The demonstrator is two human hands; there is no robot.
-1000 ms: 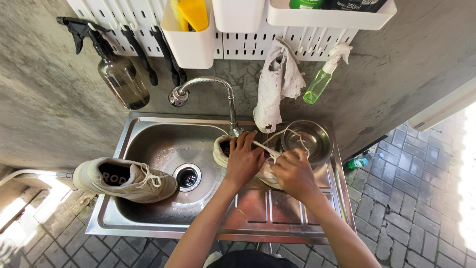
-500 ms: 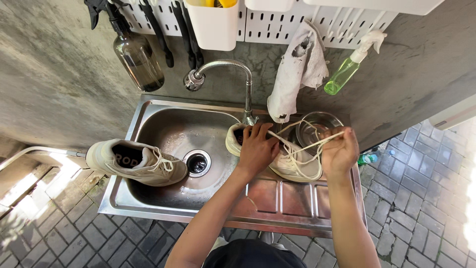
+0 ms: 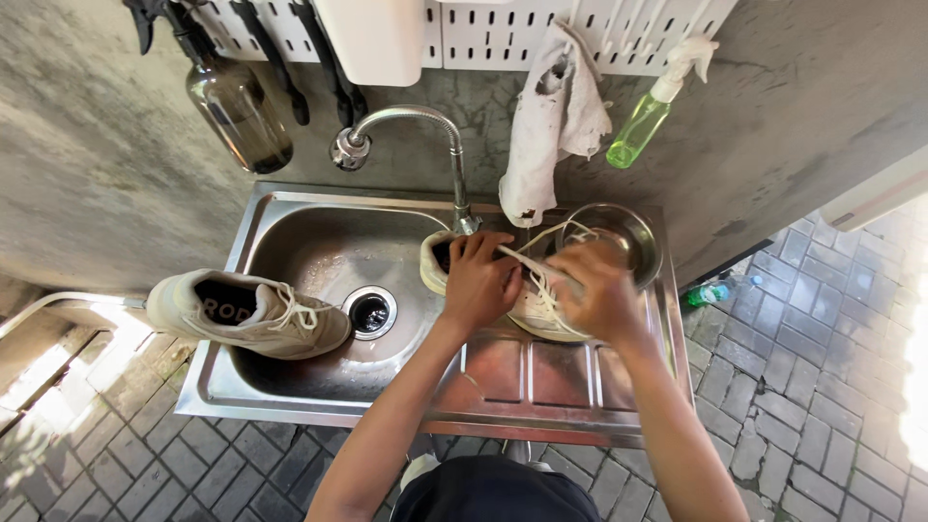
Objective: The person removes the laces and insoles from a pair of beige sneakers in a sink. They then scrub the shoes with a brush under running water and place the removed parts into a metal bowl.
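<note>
Left hand (image 3: 478, 282): fingers curled over the shoe's collar, gripping it.
Right hand (image 3: 601, 293): fingers pinched shut on the lace, just right of the left hand.
Shoe (image 3: 527, 311): pale, under both hands, lying on the drainboard at the basin's edge, opening beneath the left fingers.
Lace (image 3: 537, 244): white, running from the right fingers up and across the shoe.
Second shoe (image 3: 247, 313): well left of the left fingers, resting across the sink's left rim.
Sink (image 3: 319, 242): steel, drain left of the left hand.
Bowl (image 3: 628, 232): steel, just beyond the right fingers.
Tap (image 3: 411, 126): beyond the left fingers.
Rag (image 3: 551, 116): hanging above the hands.
Spray bottle (image 3: 643, 126): green, beyond the right hand.
</note>
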